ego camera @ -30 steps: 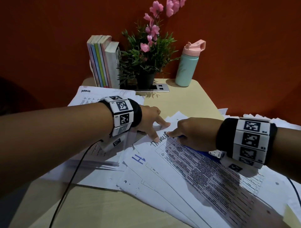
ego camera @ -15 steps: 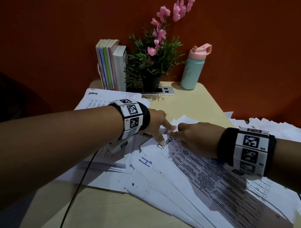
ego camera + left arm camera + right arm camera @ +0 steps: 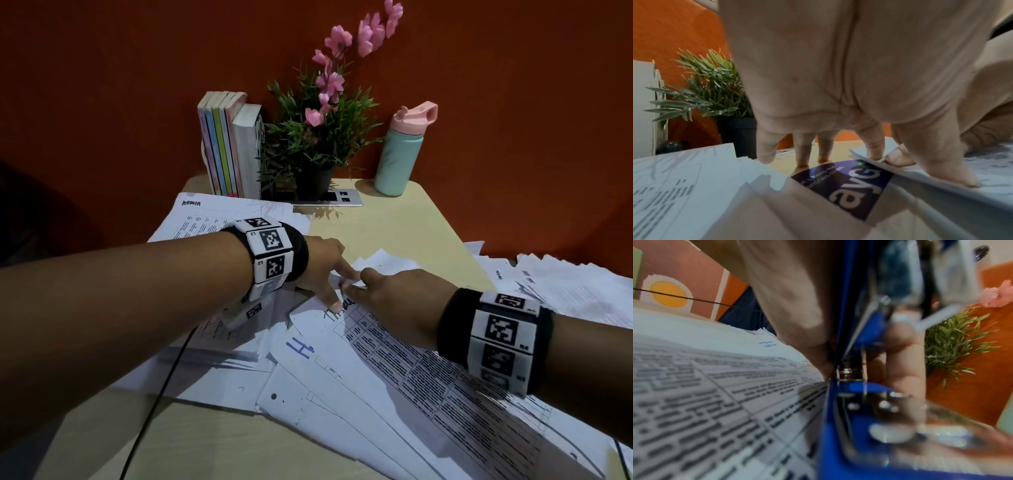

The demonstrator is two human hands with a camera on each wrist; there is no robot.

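Right grip (image 3: pixel 407 301) nearer left grip (image 3: pixel 322 263), holding stapler (image 3: pixel 838 426)

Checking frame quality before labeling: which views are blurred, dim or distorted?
Head: dim but sharp, arms shadow the papers. Left wrist: left hand fills the frame, fisheye-stretched; near sheets soft. Right wrist: blue stapler badly out of focus, print smeared.

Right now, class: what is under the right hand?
A blue stapler, gripped by the right hand, above the printed sheet. Whether the sheet's corner sits inside it is covered by the hand.
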